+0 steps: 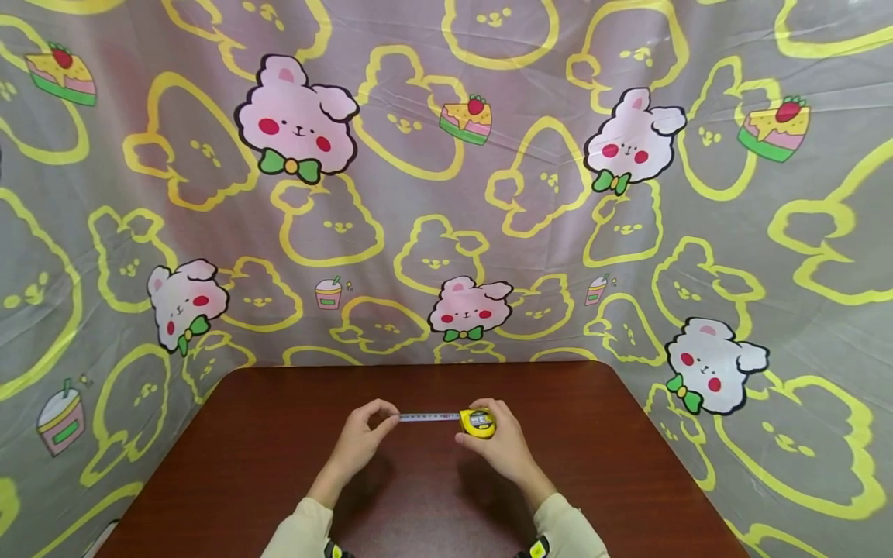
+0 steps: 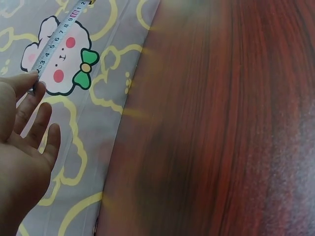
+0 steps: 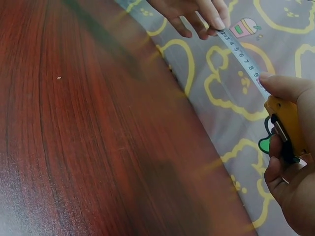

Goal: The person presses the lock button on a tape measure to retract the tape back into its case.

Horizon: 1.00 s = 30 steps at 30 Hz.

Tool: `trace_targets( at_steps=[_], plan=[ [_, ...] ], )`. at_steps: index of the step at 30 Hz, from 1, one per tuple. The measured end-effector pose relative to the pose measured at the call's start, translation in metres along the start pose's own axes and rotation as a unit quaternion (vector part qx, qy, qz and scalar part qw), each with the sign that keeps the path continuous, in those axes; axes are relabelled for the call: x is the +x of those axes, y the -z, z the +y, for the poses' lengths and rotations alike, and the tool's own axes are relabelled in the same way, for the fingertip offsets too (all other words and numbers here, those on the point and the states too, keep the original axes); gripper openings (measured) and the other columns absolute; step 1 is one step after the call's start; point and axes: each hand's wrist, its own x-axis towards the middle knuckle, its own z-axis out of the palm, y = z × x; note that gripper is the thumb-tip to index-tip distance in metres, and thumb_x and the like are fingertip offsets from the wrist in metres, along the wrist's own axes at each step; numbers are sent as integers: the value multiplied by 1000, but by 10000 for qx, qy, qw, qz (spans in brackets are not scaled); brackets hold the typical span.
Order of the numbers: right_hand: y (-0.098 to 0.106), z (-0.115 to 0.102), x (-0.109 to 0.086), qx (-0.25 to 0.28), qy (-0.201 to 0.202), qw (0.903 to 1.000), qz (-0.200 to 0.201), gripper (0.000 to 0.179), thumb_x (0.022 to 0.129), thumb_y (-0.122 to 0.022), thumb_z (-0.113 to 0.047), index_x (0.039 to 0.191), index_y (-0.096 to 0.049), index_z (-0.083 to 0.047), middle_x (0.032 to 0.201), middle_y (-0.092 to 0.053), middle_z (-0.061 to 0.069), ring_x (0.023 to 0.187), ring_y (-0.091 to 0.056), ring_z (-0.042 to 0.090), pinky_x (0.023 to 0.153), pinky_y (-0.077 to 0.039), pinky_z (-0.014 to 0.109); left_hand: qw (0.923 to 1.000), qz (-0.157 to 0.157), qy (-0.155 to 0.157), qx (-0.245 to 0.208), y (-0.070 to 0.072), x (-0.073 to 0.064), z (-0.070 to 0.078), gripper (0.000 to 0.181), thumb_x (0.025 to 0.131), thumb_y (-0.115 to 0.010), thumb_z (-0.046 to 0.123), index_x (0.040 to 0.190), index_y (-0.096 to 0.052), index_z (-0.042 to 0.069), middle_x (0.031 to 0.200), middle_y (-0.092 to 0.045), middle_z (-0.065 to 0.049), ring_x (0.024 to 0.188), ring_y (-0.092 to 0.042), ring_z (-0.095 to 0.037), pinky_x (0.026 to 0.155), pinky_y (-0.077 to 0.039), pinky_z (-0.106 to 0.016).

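A yellow tape measure [image 1: 477, 423] with a black-and-grey label sits in my right hand [image 1: 504, 442], which grips its case. In the right wrist view the thumb of that hand lies along the case's mouth, near the blade. The metal blade [image 1: 429, 418] runs out straight to the left, its numbers facing up. My left hand [image 1: 363, 438] pinches the blade's free end between thumb and index finger, and its other fingers [image 2: 40, 123] are spread loosely in the left wrist view. Both hands hold the tape above the table, with their shadows below.
The dark red wood-grain table [image 1: 432, 496] lies under both hands. A grey curtain [image 1: 418, 194] printed with yellow outlines and white bunny faces stands behind the table and along both sides. Cream sleeves [image 1: 303, 531] cover the forearms.
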Motion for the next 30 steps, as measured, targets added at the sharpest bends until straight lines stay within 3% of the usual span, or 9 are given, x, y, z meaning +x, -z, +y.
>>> trace_targets(
  at_steps=[6, 17, 25, 30],
  plan=[
    [-3, -2, -1, 54, -75, 9999, -44, 52, 76, -94, -28, 118, -66, -15, 106, -57, -1, 95, -57, 20, 77, -52, 32, 10000, -30, -33, -67, -1, -3, 15, 8, 92, -71, -9, 93, -70, -1, 88, -67, -10, 87, -62, -27, 81, -49, -41],
    [-8, -5, -1, 70, 19, 10000, -27, 51, 76, -94, -29, 117, -66, -17, 105, -57, -2, 94, -56, 20, 76, -51, 32, 9999, -11, 44, -120, -10, -2, 14, 8, 92, -72, -7, 93, -71, 1, 88, -68, -7, 86, -60, -20, 82, -48, -46],
    [-14, -5, 0, 98, 26, 9999, -39, 51, 76, -94, -32, 117, -66, -18, 106, -57, -2, 94, -56, 20, 77, -50, 32, 9997, -55, 29, -248, -15, -1, 16, 9, 91, -72, -9, 93, -70, 0, 87, -68, -10, 87, -62, -24, 84, -48, -54],
    [-18, -7, 0, 125, 52, 9999, -86, 51, 77, -93, -32, 118, -66, -17, 107, -57, -2, 95, -57, 20, 77, -51, 32, 9996, -41, 38, -266, -19, 0, 16, 10, 91, -72, -9, 92, -70, 1, 87, -68, -9, 88, -63, -26, 86, -47, -47]
  ],
)
